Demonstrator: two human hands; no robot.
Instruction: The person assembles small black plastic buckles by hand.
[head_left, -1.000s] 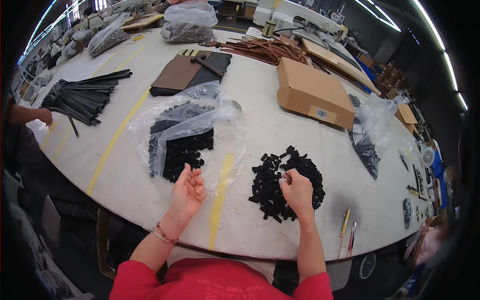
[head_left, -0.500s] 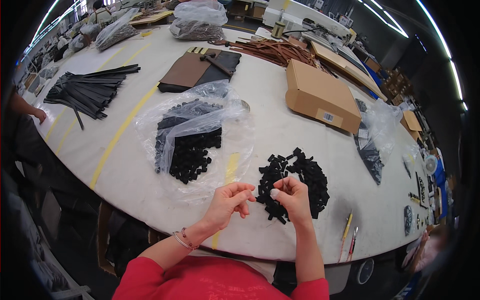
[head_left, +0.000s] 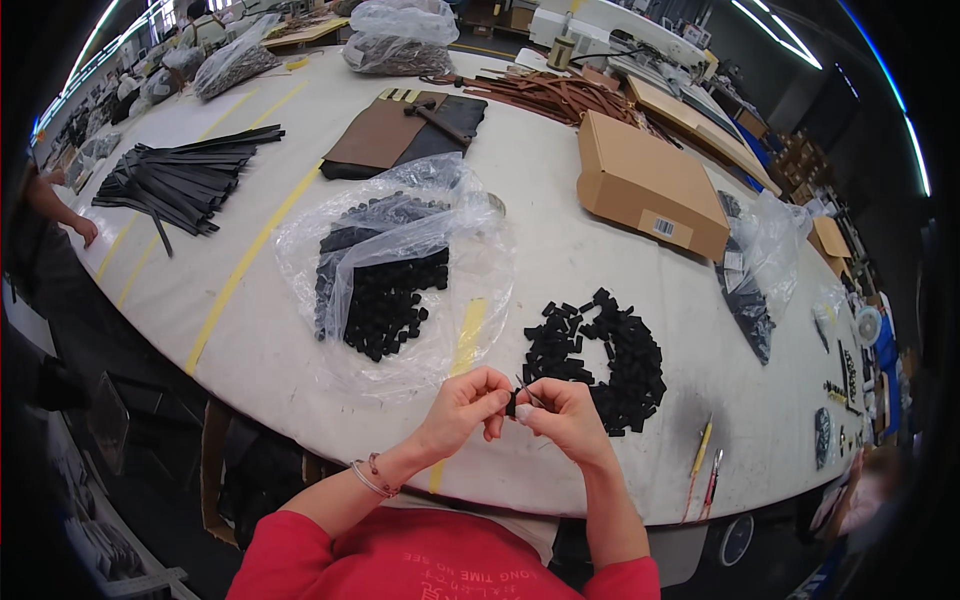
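Observation:
My left hand [head_left: 462,405] and my right hand [head_left: 562,418] meet just above the near edge of the white table [head_left: 560,210]. Both pinch one small black piece [head_left: 512,405] between their fingertips, and a thin metal tool pokes out of the right hand. Just beyond the right hand lies a loose pile of small black pieces [head_left: 603,357]. To the left, a clear plastic bag [head_left: 395,265] lies open with more black pieces [head_left: 385,300] spilling from it.
A cardboard box [head_left: 650,185] sits behind the pile. Black strips [head_left: 180,185] lie far left, brown and black leather sheets [head_left: 405,130] at the back. A second clear bag [head_left: 755,275] lies right. Pencils [head_left: 700,460] rest near the front edge. Another person's arm [head_left: 60,205] reaches in at left.
My left hand came over from beside the plastic bag to join the right hand. Both hands now pinch a black piece in front of the pile.

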